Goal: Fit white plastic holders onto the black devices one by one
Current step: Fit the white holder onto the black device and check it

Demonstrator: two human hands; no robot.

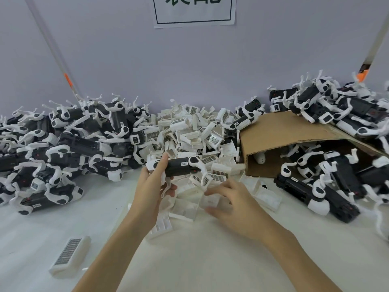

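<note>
My left hand (154, 182) holds a black device (179, 166) with white arms, lifted level above the table's middle. My right hand (229, 199) is lower and to the right, its fingers closing around a white plastic holder (209, 202) lying among loose holders. A big heap of white holders (189, 131) fills the middle back of the table. Piles of black devices lie at the left (63, 144) and at the right (328, 182).
A tipped cardboard box (280, 133) lies at the right with devices in and on top of it. One holder with a barcode label (70, 255) rests alone near the front left. A grey wall with a paper sign (194, 11) stands behind.
</note>
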